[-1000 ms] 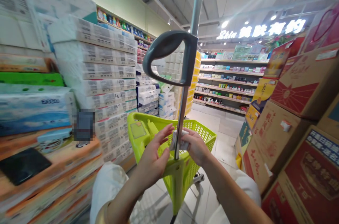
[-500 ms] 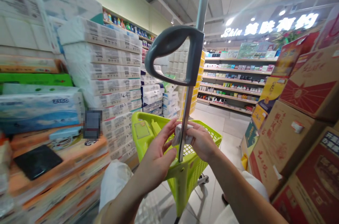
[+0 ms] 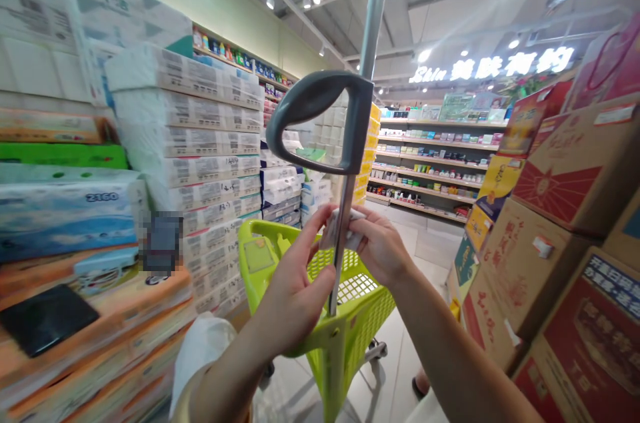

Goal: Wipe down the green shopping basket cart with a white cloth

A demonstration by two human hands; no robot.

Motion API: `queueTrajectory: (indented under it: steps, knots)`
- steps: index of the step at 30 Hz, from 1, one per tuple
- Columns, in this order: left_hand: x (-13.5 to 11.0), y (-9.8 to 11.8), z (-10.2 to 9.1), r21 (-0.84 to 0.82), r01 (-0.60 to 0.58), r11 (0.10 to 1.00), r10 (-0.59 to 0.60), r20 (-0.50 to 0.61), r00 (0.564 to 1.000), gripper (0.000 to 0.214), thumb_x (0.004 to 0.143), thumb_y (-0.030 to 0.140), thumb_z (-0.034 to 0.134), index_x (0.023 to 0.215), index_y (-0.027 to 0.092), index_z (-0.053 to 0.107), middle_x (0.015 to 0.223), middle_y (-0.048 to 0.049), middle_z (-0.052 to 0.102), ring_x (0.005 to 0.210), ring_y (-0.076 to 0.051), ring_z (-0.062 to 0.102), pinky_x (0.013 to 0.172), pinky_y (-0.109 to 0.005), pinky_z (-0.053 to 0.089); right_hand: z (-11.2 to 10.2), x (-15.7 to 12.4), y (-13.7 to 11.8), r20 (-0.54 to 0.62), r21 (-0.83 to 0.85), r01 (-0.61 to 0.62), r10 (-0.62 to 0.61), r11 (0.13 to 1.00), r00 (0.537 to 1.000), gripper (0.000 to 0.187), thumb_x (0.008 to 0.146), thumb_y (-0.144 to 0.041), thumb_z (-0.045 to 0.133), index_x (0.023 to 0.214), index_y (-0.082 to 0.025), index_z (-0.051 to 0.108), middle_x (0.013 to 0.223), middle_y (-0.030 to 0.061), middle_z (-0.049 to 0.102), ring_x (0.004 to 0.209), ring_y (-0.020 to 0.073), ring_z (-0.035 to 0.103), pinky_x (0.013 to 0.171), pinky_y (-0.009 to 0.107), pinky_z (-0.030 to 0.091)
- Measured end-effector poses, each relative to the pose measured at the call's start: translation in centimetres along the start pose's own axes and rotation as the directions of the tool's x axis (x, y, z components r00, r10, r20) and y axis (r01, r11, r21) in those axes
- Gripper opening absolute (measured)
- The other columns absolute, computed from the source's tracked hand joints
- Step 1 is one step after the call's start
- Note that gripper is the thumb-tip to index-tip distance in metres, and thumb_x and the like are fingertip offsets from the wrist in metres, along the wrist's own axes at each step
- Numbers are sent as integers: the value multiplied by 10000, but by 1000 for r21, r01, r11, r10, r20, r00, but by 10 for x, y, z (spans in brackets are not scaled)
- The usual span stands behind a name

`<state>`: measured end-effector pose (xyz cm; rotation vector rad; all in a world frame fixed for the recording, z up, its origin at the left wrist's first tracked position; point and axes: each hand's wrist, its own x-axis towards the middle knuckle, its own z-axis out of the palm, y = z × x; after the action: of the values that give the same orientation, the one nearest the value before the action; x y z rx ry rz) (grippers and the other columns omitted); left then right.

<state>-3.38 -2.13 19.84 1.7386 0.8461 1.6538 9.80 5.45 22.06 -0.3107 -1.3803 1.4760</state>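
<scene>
A grey metal pole [image 3: 341, 236] rises from the green shopping trolley [image 3: 363, 313], with a dark grey loop handle [image 3: 357, 123] fixed on it. Around the lower pole, below that handle, a crumpled white wipe [image 3: 356, 222] is wrapped. My left hand [image 3: 303, 286] reaches in from the left, its fingers curled behind the pole onto the wipe and its thumb against the pole. From the right, my right hand [image 3: 385, 246] pinches the other side of the wipe. Some fingertips are hidden behind the pole and the cloth.
Stacked white packs [image 3: 213, 120] and orange tissue packs [image 3: 100, 343] stand at my left, with a black flat object [image 3: 47, 320] on top. Cardboard cartons [image 3: 537, 256] are piled at my right. Beyond the trolley are product shelves [image 3: 430, 150] and pale floor tiles.
Both hands and the wipe have shifted slightly up the pole. The pole, trolley and shelves sit a little further left in view as my head has turned.
</scene>
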Motion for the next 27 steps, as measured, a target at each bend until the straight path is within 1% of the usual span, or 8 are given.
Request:
queueTrajectory:
  steps: [4, 6, 9, 12, 15, 21, 24, 27]
  knots:
    - [16, 16, 4, 46, -136, 990, 135, 14, 991, 698, 802, 134, 534, 1465, 255, 352, 1543, -16, 361, 1433, -253, 302, 1205, -418, 250, 8, 12, -19, -20, -79, 177, -179, 981, 984, 193, 697, -221, 648, 880, -214, 706, 787, -20, 707, 715, 151, 633, 716, 290, 522]
    - [16, 17, 5, 104, -175, 979, 173, 27, 984, 697, 801, 128, 536, 1464, 247, 354, 1551, -21, 346, 1441, -259, 280, 1212, -426, 227, 10, 6, -12, -83, -171, 266, -283, 949, 956, 231, 739, -231, 646, 961, -231, 709, 869, -15, 722, 807, 172, 657, 796, 319, 532]
    - [-1, -3, 5, 142, -127, 982, 124, 30, 992, 689, 816, 123, 523, 1468, 256, 346, 1557, -28, 333, 1449, -256, 262, 1217, -433, 202, 6, -22, 26, -225, -413, 339, -455, 845, 862, 326, 808, -227, 653, 1130, -267, 681, 1105, 14, 714, 1060, 221, 643, 985, 367, 478]
    - [-21, -31, 5, 121, -33, 992, 27, 50, 998, 722, 810, 96, 505, 1483, 271, 312, 1559, -33, 330, 1428, -248, 316, 1212, -431, 220, -6, -58, 77, -240, -554, 339, -536, 760, 809, 397, 845, -219, 642, 1237, -282, 638, 1242, 45, 670, 1154, 256, 622, 1015, 384, 478]
    - [-27, -48, 6, 130, 14, 991, -26, 92, 995, 746, 769, 54, 481, 1470, 267, 341, 1514, -36, 409, 1408, -241, 355, 1203, -426, 245, -17, -81, 106, -180, -607, 305, -501, 733, 846, 417, 860, -214, 625, 1271, -285, 622, 1260, 56, 661, 1140, 272, 640, 1010, 402, 496]
    - [-21, -45, -2, 126, 66, 990, -77, 86, 993, 711, 740, 57, 477, 1420, 257, 423, 1387, -39, 555, 1299, -233, 498, 1159, -409, 332, -16, -84, 101, -137, -617, 270, -438, 740, 888, 407, 874, -226, 603, 1272, -308, 620, 1293, 36, 640, 1196, 271, 604, 1079, 435, 436]
    - [-30, -44, -9, 135, 134, 982, -147, 92, 985, 691, 740, 79, 502, 1405, 259, 445, 1330, -48, 600, 1245, -236, 548, 1129, -418, 377, -13, -95, 112, -172, -572, 241, -402, 784, 899, 400, 865, -215, 607, 1249, -326, 637, 1278, 34, 650, 1177, 273, 616, 1054, 429, 456]
    - [-38, -42, -16, 191, 152, 970, -162, 38, 986, 666, 735, 90, 526, 1378, 259, 486, 1310, -49, 615, 1272, -248, 523, 1156, -443, 332, -11, -100, 123, -191, -526, 192, -335, 829, 923, 371, 844, -207, 614, 1194, -311, 673, 1212, 50, 686, 1125, 276, 640, 1004, 416, 484]
